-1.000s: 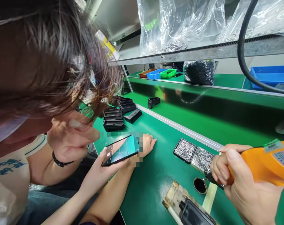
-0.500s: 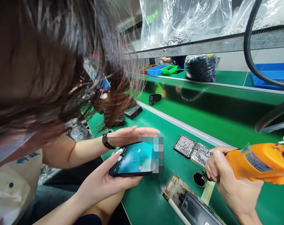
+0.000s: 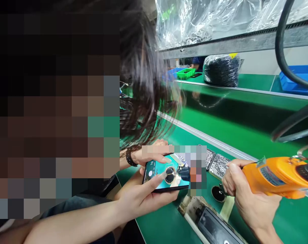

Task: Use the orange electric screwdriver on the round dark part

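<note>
One of the hands, the right (image 3: 247, 200), grips an orange driver (image 3: 276, 176) tip-down at a black dish (image 3: 218, 194) on the desk (image 3: 164, 223), seemingly picking up a screw; the left is unseen.

The right hand (image 3: 247, 200) sat low on the right, wrapped round the electric screwdriver (image 3: 276, 174), whose body ran off to the right above the bench (image 3: 169, 227). Its tip met the small round dish (image 3: 218, 194), just left of that hand. Behind the dish lay a tray of screws (image 3: 220, 166). In front of it, at the near edge, sat the fixture (image 3: 210, 225). Left of all this, a co-worker's two hands held a phone (image 3: 166, 174) over the bench, one hand (image 3: 141, 200) under it, the other (image 3: 154, 154) behind it. Further back a shelf (image 3: 245, 89) carried a bagged bundle (image 3: 221, 70), with a bin (image 3: 185, 72) to its left.
</note>
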{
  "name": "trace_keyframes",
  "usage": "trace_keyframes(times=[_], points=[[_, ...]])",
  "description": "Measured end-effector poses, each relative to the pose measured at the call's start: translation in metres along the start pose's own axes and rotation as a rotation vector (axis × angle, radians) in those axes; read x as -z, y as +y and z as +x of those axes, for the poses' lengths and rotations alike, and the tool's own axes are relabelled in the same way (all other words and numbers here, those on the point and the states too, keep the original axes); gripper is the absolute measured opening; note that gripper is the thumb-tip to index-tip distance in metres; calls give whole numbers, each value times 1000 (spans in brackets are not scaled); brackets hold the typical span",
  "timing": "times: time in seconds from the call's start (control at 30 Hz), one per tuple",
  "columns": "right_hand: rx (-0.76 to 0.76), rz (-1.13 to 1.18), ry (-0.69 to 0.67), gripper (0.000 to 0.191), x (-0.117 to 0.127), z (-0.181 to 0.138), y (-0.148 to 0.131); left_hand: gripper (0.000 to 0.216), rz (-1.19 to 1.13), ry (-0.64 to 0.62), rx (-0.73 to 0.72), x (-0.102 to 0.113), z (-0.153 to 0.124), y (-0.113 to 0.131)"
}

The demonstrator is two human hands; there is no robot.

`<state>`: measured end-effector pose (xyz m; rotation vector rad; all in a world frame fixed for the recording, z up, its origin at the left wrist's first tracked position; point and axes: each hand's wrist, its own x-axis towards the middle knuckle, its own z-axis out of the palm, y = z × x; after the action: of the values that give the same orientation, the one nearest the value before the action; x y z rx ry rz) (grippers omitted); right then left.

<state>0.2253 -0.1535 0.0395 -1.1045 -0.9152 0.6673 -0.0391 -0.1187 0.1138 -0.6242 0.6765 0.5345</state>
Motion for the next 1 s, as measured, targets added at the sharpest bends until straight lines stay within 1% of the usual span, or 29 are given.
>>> trace_keyframes(times=[0.13, 0.27, 0.33, 0.43, 0.5, 0.63, 0.8, 0.87, 1.0], points=[[-5, 3, 0, 29, 0, 0, -1, 47, 17, 26, 21, -4, 0, -7], [-18, -7, -11, 29, 1, 0, 0, 44, -13, 33, 18, -3, -2, -5], [-30, -13, -23, 30, 2, 0, 1, 50, -56, 23, 14, -3, -5, -5], [-41, -12, -35, 29, 4, 0, 4, 72, -90, 24, 38, -5, -8, -7], [-39, -7, -38, 29, 4, -1, 5, 77, -90, 13, 73, -6, -9, -9], [-28, -6, -36, 28, 5, -2, 7, 74, -107, -8, 112, 0, -8, -5], [-29, -15, -25, 29, 6, -3, 6, 73, -211, -66, 111, 13, -8, 10], [-39, -17, -34, 30, 5, -3, 5, 74, -248, -72, 109, 15, -8, 12], [-39, -12, -44, 31, 4, -1, 3, 77, -274, -50, 109, 14, -8, 9]])
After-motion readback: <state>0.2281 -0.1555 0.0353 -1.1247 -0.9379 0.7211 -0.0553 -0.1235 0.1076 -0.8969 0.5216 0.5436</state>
